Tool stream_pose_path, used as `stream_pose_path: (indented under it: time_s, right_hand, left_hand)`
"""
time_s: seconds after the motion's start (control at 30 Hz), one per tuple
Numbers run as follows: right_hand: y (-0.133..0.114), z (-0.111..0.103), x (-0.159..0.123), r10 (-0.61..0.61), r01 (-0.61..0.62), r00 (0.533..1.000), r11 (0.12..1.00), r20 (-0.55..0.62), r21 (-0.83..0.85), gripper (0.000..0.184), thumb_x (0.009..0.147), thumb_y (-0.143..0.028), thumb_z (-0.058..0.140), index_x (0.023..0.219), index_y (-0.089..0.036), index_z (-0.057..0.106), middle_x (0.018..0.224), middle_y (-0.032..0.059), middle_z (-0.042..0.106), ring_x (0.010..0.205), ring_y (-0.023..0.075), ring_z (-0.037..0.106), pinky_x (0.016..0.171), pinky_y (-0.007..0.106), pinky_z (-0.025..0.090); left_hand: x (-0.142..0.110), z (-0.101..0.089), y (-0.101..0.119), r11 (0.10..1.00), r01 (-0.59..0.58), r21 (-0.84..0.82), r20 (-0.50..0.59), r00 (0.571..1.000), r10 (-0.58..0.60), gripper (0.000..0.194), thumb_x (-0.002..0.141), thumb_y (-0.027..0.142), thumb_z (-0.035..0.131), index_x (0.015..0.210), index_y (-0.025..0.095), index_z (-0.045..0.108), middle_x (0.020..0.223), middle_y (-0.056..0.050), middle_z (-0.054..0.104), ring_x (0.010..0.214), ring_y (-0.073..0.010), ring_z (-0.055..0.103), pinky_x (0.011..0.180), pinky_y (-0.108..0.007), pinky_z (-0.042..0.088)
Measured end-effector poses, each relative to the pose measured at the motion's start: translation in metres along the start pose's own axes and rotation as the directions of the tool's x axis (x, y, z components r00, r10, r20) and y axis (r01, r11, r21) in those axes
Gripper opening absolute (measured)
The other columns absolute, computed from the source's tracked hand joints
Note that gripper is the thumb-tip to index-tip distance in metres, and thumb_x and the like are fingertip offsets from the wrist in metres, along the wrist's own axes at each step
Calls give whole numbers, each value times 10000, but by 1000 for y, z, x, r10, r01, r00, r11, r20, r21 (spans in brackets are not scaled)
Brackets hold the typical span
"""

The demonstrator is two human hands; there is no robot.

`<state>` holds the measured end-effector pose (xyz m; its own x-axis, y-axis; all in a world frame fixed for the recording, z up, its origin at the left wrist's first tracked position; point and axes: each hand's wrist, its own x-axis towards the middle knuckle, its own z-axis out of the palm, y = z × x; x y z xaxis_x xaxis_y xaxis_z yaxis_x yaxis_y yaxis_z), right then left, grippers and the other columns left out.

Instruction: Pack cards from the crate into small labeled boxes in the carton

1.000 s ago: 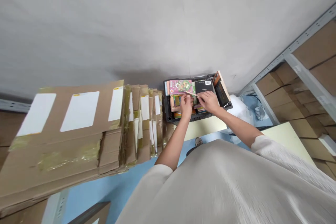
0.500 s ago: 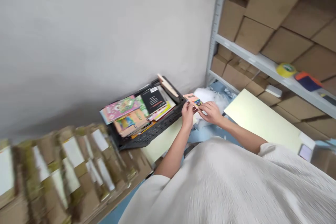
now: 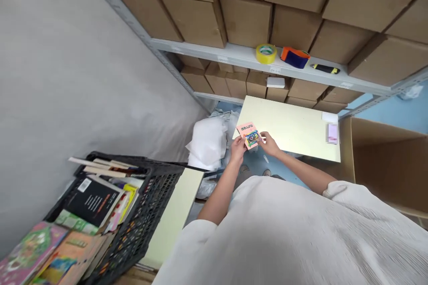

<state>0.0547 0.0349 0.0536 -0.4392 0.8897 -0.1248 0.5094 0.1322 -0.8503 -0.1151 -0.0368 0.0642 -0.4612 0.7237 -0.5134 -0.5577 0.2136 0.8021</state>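
Note:
A thin pink book (image 3: 248, 130) with a colourful picture on its cover is held between both hands, just over the near left edge of the pale tabletop (image 3: 287, 127). My left hand (image 3: 238, 149) grips its lower left side. On the lower right corner, my right hand (image 3: 269, 144) pinches it with thumb and fingers. The cover faces up toward me. At lower left stands a black plastic crate (image 3: 147, 213) full of books, among them a black book (image 3: 92, 200) and an orange-covered book (image 3: 72, 256).
White packing sheets (image 3: 207, 140) are piled by the wall. On the shelf rail lie yellow tape (image 3: 266, 54), an orange and blue object (image 3: 295, 57) and a yellow-black cutter (image 3: 325, 68). Cartons (image 3: 245, 20) fill the shelves. An open cardboard box (image 3: 388, 164) stands at right.
My view has swung right, from the crate toward the tabletop and shelf. The pink book has come along in both hands, and its cover now shows more fully.

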Motion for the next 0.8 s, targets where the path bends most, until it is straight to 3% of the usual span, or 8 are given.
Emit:
stream_pose_path:
  time_s: [0.1, 0.2, 0.37, 0.5, 0.63, 0.8]
  right_hand:
    - [23, -5, 12, 288, -300, 954, 922, 85, 246, 264, 940, -368, 723, 1150, -255, 611, 860, -1, 762, 778, 202, 749, 751, 331, 618]
    - [29, -9, 27, 452, -449, 888, 804, 89, 391, 243, 850, -259, 798, 1025, -238, 631, 718, -26, 722, 711, 182, 723, 709, 279, 584]
    - [31, -10, 66, 617, -562, 786, 693, 31, 452, 200, 740, -132, 836, 860, -210, 696, 693, -3, 734, 681, 155, 678, 690, 249, 548]
    - [39, 2, 98, 709, -631, 706, 632, -6, 451, 200, 722, -133, 826, 853, -210, 697, 699, -2, 729, 681, 157, 676, 655, 246, 536]
    - [54, 20, 122, 730, -641, 677, 645, -89, 417, 184, 737, -166, 792, 890, -216, 703, 721, -23, 707, 726, 158, 686, 665, 237, 541]
    - [71, 36, 150, 730, -642, 673, 657, -119, 396, 185, 774, -165, 750, 951, -213, 727, 819, 2, 745, 791, 168, 712, 722, 256, 574]
  left_hand:
    - [19, 13, -9, 994, 45, 99, 59, 997, -51, 430, 771, 482, 918, 1019, 187, 729, 946, -72, 826, 774, -203, 782, 670, -313, 635]
    - [46, 20, -15, 981, 62, 185, 75, 994, -77, 398, 799, 453, 898, 1054, 190, 743, 928, -57, 824, 756, -192, 776, 655, -287, 620]
    - [103, 25, -13, 942, 114, 315, 86, 985, -148, 386, 808, 347, 873, 1146, 207, 750, 982, -66, 829, 901, -232, 805, 789, -355, 656]
    - [149, 20, -10, 853, 179, 491, 77, 966, -247, 371, 796, 276, 844, 1152, 218, 758, 1044, -84, 836, 1019, -259, 809, 861, -364, 635]
    - [185, 15, -14, 789, 172, 590, 109, 951, -288, 384, 817, 250, 779, 1198, 214, 749, 1134, -91, 842, 1045, -241, 805, 860, -339, 621]
    - [215, 12, -24, 731, 18, 683, 213, 951, -222, 313, 869, 236, 697, 1175, 213, 756, 1142, -82, 837, 1118, -242, 786, 990, -388, 629]
